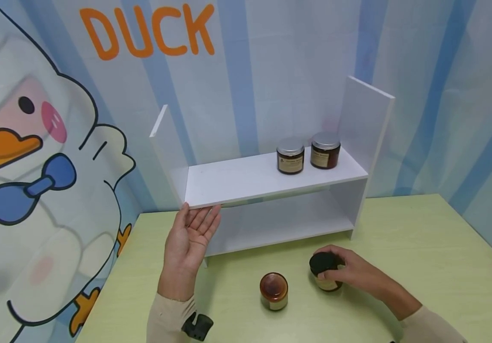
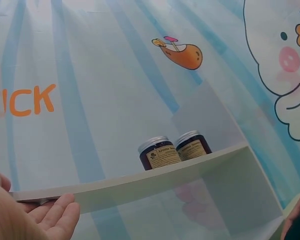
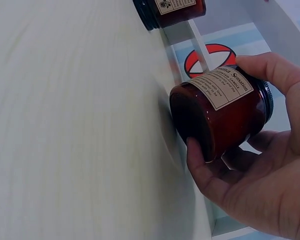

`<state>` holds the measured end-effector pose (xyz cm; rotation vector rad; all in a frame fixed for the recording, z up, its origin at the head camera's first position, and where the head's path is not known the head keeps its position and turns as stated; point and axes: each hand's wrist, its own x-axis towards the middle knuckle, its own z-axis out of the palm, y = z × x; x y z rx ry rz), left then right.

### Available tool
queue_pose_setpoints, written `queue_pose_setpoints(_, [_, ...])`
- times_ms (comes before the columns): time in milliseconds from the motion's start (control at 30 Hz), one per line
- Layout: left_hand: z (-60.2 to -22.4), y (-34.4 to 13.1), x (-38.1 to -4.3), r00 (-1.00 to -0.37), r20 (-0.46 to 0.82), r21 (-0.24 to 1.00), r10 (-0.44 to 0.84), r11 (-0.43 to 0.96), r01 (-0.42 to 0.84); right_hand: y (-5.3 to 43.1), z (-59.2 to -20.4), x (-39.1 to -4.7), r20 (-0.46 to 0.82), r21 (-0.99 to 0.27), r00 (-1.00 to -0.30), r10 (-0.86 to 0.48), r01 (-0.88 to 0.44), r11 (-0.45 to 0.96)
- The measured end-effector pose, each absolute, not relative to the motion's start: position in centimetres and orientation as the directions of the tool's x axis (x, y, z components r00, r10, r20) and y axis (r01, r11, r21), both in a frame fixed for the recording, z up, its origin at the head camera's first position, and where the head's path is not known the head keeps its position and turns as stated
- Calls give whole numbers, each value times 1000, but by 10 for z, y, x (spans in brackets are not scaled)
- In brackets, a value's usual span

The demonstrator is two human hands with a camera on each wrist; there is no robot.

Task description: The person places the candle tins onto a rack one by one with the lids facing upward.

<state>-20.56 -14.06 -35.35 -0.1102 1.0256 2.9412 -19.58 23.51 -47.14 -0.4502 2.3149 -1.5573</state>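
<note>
Head view: the right hand [image 1: 351, 274] grips a squat, rounded jar [image 1: 327, 282] at the table's right, thumb and fingers curled around it, its flat dark disc of a top uppermost. Whether its base touches the table I cannot tell, but the right wrist view shows smooth, glossy reddish-brown glass, a matte tan paper label and a dark ridged rim. The left hand [image 1: 188, 243] lies palm up with fingers loosely extended, set against the front edge of the upper board [image 1: 229, 176] at the left end of a white shelf unit (thin, flat panels with crisp square edges). Between the hands, nearer the viewer, an amber jar [image 1: 274, 290] stands on the pale yellow-green tabletop [image 1: 422, 247], its round translucent top catching light. Farther out, toward the right end of the upper board, two dark brown jars [image 1: 290, 162] [image 1: 325, 157] stand upright side by side, each with a dull silver metal lid and tan label. Behind hangs a softly rippled blue-striped backdrop [image 1: 306, 62], bearing rounded orange letters [image 1: 190, 28] and a thick-outlined cartoon duck [image 1: 27, 257].
</note>
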Motion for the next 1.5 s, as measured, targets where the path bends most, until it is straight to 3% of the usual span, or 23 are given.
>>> queue_pose_setpoints(467, [-354,-140,-205,-997,-83,615,4,-787,-55,238,-470,-195,-106,-961,-898,-426,-17,276])
queue_pose_setpoints(1500, [-353,-139,-206,-996,-91,619,-2,-783,-55,237,-442,-202,-27,-962,-889,-458,-102,255])
